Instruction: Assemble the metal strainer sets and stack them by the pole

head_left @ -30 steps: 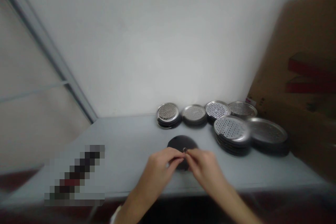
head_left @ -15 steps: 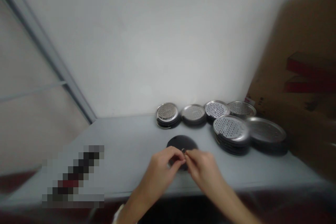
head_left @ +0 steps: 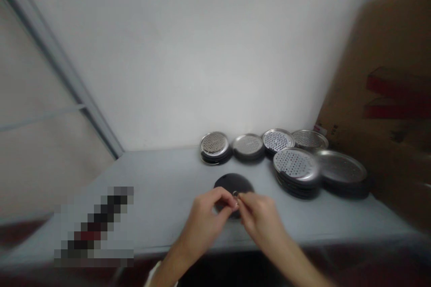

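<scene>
My left hand (head_left: 207,222) and my right hand (head_left: 259,222) meet above a dark round disc (head_left: 233,183) lying flat on the table. Their fingertips pinch a small metal ring (head_left: 235,194) over the disc's near part. The hands hide the lower half of the disc. Behind and to the right stand several stacks of perforated metal discs, the nearest (head_left: 296,166) a short way from my right hand. A plainer, unperforated steel disc stack (head_left: 340,168) sits beside it.
The pale grey table (head_left: 161,179) ends against a white wall at the back. A brown cardboard box (head_left: 377,98) with red marks leans at the right. A pixelated, blurred object (head_left: 94,228) lies at the table's front left.
My fingers have shifted slightly around the ring, and the left hand has eased a little to the left. The disc and the stacks have stayed in place.
</scene>
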A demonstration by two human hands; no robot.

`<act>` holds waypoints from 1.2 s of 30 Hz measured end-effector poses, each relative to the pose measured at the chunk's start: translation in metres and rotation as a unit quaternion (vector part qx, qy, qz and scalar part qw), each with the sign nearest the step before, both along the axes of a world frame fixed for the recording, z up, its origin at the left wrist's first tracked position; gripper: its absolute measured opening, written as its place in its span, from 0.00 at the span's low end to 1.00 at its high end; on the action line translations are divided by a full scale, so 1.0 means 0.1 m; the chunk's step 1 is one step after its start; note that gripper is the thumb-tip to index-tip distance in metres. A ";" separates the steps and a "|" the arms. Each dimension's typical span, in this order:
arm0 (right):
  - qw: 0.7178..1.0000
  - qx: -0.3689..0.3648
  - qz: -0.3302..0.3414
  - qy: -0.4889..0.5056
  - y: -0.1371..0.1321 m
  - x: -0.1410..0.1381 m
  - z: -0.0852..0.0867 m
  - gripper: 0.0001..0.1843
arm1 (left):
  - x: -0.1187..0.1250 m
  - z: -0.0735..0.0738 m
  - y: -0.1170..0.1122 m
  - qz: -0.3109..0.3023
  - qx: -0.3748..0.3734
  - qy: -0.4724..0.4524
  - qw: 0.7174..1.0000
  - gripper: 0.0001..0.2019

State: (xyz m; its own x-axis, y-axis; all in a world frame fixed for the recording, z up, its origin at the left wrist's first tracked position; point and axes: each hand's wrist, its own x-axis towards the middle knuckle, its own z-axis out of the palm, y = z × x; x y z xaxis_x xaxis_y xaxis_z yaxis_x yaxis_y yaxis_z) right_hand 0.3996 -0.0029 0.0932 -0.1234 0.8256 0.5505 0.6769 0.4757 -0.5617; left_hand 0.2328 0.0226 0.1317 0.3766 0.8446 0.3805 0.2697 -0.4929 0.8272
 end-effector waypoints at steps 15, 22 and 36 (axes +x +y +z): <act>0.999 -0.010 0.004 0.030 -0.04 -0.05 0.07 0.17 | 0.01 -0.01 -0.02 0.024 0.001 -0.075 0.997 0.08; 0.991 -0.121 0.040 0.043 -0.03 -0.09 0.14 0.18 | -0.03 0.01 0.06 0.061 -0.013 -0.144 0.988 0.05; 0.975 -0.192 0.062 0.093 0.02 -0.09 0.10 0.14 | -0.07 0.01 0.10 0.012 -0.071 0.010 0.997 0.03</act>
State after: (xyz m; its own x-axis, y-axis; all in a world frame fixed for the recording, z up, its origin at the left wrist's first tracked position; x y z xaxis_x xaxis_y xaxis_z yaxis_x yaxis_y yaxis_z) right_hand 0.3905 -0.0006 0.1032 -0.1629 0.9603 0.2263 0.4968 0.2781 -0.8221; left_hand 0.2258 0.0328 0.1329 0.3612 0.8984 0.2498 0.2972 -0.3648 0.8824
